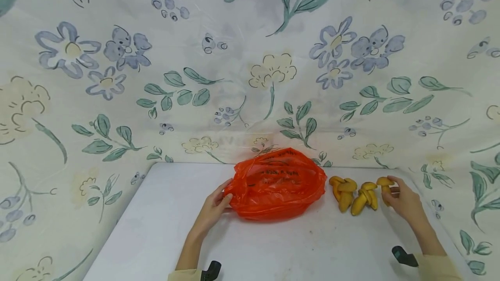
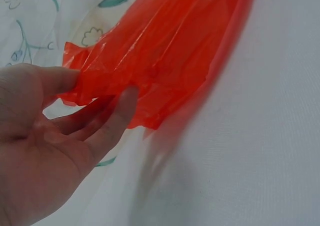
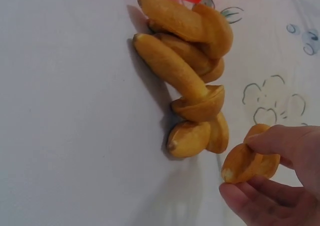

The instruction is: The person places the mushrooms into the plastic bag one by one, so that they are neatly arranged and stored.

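While my left hand pinches the crumpled left edge of the red bag, my right hand is over on the right side of the table, fingers and thumb pinching a mushroom. And here's the line that matters: the bag lies to the left of that mushroom, with the other mushrooms sitting between the two. The cap points to the far side, the stem runs back toward the near side, so its long axis crosses the line to the bag rather than following it. Whether it's clear of the table, I can't tell. The left hand is right at the bag; the right is well apart from it. What a look to this mushroom, too: ochre yellow, rounded cap, stubby stem with a pale patch at its end. The bag is thin, glossy and crinkled, dark lettering across its top.
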Demonstrator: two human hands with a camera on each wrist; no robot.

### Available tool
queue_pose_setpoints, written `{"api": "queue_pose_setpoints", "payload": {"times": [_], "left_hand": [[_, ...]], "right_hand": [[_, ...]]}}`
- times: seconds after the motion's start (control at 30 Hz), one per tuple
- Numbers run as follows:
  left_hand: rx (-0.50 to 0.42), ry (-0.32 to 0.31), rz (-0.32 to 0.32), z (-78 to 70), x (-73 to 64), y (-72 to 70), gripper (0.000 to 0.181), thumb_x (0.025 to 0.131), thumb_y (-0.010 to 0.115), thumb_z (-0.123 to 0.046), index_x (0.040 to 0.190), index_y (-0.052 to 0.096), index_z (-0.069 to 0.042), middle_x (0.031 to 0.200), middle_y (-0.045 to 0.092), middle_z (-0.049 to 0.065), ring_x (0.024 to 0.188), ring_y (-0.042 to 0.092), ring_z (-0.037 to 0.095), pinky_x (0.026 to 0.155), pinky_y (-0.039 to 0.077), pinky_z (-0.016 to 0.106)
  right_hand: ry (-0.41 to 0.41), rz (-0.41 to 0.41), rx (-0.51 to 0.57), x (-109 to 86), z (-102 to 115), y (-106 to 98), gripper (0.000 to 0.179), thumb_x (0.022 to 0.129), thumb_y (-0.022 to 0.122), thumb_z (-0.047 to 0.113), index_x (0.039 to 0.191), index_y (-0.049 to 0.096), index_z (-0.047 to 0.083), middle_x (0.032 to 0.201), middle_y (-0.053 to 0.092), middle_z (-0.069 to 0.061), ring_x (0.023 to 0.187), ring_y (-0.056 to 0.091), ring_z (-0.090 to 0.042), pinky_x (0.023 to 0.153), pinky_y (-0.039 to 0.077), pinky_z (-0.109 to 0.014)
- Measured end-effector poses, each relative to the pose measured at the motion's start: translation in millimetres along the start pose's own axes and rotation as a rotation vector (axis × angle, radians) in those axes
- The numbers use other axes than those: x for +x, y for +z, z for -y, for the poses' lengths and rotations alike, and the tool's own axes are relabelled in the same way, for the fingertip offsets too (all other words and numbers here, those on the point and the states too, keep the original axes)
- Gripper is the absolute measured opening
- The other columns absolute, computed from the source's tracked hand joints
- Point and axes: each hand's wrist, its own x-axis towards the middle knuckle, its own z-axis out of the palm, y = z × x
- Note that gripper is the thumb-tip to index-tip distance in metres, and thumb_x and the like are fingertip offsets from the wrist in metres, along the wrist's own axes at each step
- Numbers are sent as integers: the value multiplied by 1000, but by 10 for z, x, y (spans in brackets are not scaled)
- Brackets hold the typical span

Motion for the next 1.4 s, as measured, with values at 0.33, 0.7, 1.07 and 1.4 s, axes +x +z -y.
{"api": "queue_pose_setpoints", "payload": {"times": [0.33,0.7,1.07,1.4], "left_hand": [[-37,22,7,-2,-12,-18,53,101,51,-29,149,33,-43,155,41,5,124,57,32,92,57,44],[-55,52,70,21,22,-28,39,104,46,-23,142,53,-23,154,43,3,132,49,32,95,55,30],[-77,30,47,20,69,-35,34,102,49,-25,134,60,-18,150,47,2,130,50,24,97,53,29],[-109,-6,60,-3,130,2,39,103,48,-26,141,53,-22,156,39,2,134,46,31,96,55,38]], "right_hand": [[-59,-31,4,13,96,7,60,94,61,15,143,33,-6,124,53,-40,106,58,-53,77,59,-51],[-86,-44,7,35,181,-12,60,94,62,16,144,34,-3,125,53,-39,105,58,-52,78,58,-52],[-93,-35,6,62,282,-2,60,94,62,14,144,33,0,126,53,-38,107,58,-51,81,57,-54],[-117,-30,6,55,349,-47,60,94,62,16,144,34,-1,125,54,-38,106,59,-51,80,58,-53]]}}
